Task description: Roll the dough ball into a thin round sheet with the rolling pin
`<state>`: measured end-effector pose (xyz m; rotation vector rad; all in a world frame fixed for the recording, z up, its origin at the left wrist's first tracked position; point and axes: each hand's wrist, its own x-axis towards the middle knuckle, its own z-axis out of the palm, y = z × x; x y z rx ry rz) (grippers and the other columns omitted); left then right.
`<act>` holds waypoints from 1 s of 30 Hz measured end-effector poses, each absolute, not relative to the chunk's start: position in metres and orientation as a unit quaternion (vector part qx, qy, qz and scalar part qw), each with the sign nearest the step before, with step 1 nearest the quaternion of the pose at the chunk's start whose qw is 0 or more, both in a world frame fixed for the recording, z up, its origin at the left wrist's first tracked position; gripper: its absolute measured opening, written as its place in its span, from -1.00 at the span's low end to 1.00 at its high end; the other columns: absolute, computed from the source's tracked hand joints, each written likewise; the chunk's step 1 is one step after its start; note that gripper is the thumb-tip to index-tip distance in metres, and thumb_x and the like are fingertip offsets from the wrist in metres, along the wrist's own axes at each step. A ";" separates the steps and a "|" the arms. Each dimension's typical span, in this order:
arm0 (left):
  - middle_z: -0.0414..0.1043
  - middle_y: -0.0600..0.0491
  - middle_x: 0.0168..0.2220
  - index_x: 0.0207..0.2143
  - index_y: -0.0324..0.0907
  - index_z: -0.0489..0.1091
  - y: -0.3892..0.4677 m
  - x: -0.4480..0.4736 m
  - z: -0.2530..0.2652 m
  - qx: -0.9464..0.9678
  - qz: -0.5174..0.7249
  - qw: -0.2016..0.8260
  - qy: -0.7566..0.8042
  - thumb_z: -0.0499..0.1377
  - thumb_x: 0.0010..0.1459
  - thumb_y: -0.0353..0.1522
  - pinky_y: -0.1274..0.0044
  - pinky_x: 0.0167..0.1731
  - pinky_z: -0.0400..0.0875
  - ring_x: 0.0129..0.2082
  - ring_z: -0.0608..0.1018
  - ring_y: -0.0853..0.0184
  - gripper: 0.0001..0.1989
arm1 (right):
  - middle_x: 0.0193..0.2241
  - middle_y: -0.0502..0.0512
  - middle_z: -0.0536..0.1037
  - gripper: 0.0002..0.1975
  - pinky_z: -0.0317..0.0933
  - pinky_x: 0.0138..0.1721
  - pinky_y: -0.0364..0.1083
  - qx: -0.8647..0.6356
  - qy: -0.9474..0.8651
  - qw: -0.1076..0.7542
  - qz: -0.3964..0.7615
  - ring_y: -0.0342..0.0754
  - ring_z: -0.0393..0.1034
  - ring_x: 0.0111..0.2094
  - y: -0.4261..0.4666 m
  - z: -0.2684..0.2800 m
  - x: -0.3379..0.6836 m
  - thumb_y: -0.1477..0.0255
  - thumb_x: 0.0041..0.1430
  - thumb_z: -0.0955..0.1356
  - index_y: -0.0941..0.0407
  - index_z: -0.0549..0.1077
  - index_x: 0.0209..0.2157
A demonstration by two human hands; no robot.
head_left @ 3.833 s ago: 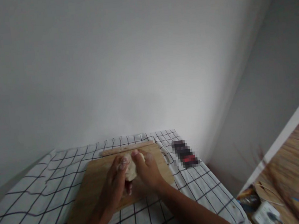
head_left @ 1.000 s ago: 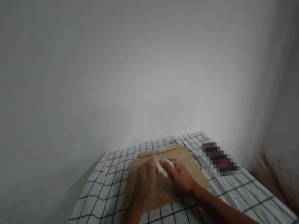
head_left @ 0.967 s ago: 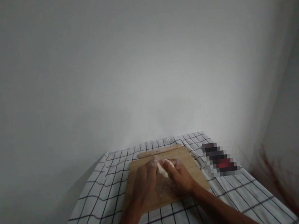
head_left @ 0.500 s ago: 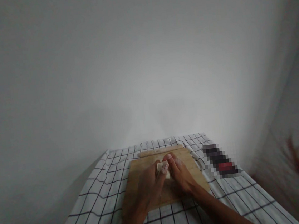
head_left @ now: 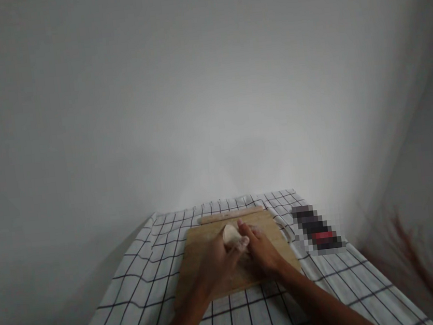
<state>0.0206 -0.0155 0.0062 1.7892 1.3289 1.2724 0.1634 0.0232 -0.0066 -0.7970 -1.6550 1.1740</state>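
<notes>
A pale lump of dough [head_left: 231, 234] is held over the wooden board [head_left: 195, 248], its rounded top showing between my hands. My left hand [head_left: 221, 258] is wrapped round it from the left, with the thumb, dusted white, lying across its near side; this hand is a little blurred. From the right, my right hand [head_left: 261, 248] presses against the dough with its fingers curled and thumb pointing up and away. The fingers on the far side and the underside of the dough are hidden.
A wooden rolling pin [head_left: 232, 214] lies along the board's far edge. The table wears a white cloth [head_left: 137, 291] with dark grid lines. To the right is a pixelated dark and red object [head_left: 318, 228]. Behind the table rises a pale wall [head_left: 208, 90].
The dough has turned in my hands and shows a smoother, rounder face, higher up. My left thumb has shifted slightly right. The view has tilted a little.
</notes>
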 end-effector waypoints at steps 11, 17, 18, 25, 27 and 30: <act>0.60 -0.02 -0.21 -0.14 -0.19 0.48 -0.021 0.023 0.002 0.580 0.554 0.313 0.508 0.07 0.30 -0.11 0.47 -0.18 0.47 -0.16 0.59 0.18 -0.64 | -0.53 -0.02 0.36 -0.45 0.10 -0.57 -0.15 -0.308 -0.645 0.434 0.548 -0.12 0.21 -0.57 0.016 -0.001 0.161 -0.09 0.36 0.10 0.07 0.37 -0.33; 0.44 0.08 -0.50 -0.26 -0.20 0.42 -0.013 0.024 -0.006 0.534 0.575 0.353 0.510 0.06 0.26 0.04 0.54 -0.53 0.37 -0.51 0.49 0.30 -0.53 | -0.51 -0.01 0.43 -0.54 0.15 -0.46 -0.14 -0.301 -0.711 0.434 0.465 -0.11 0.28 -0.50 0.019 0.002 0.167 -0.03 0.32 0.26 0.10 0.41 -0.32; 0.39 0.11 -0.54 -0.29 -0.19 0.41 -0.013 0.025 -0.006 0.535 0.571 0.359 0.509 0.03 0.26 0.07 0.55 -0.58 0.32 -0.56 0.44 0.34 -0.50 | -0.50 0.00 0.45 -0.55 0.17 -0.43 -0.14 -0.295 -0.721 0.431 0.455 -0.11 0.30 -0.48 0.019 0.003 0.168 -0.01 0.31 0.27 0.11 0.43 -0.34; 0.24 0.13 -0.64 -0.47 -0.13 0.32 -0.014 0.018 0.003 0.559 0.520 0.343 0.547 -0.05 0.26 0.12 0.54 -0.68 0.15 -0.62 0.35 0.34 -0.44 | -0.48 0.02 0.47 -0.45 0.17 -0.34 -0.13 -0.295 -0.751 0.431 0.405 -0.08 0.34 -0.41 0.015 -0.001 0.166 0.02 0.39 0.19 0.15 0.48 -0.43; 0.31 0.10 -0.60 -0.44 -0.14 0.35 -0.013 0.015 0.002 0.565 0.517 0.314 0.561 -0.02 0.26 0.10 0.54 -0.64 0.20 -0.56 0.41 0.30 -0.47 | -0.56 -0.02 0.35 -0.44 0.07 -0.42 -0.15 -0.315 -0.756 0.432 0.378 -0.13 0.23 -0.49 0.016 -0.003 0.167 0.02 0.38 0.19 0.15 0.41 -0.50; 0.29 0.11 -0.63 -0.45 -0.15 0.35 -0.011 0.016 -0.005 0.561 0.495 0.329 0.575 -0.04 0.27 0.10 0.55 -0.65 0.19 -0.60 0.40 0.32 -0.45 | -0.57 -0.04 0.28 -0.43 0.03 -0.44 -0.16 -0.314 -0.754 0.438 0.374 -0.16 0.16 -0.51 0.016 -0.004 0.168 0.02 0.39 0.18 0.15 0.35 -0.54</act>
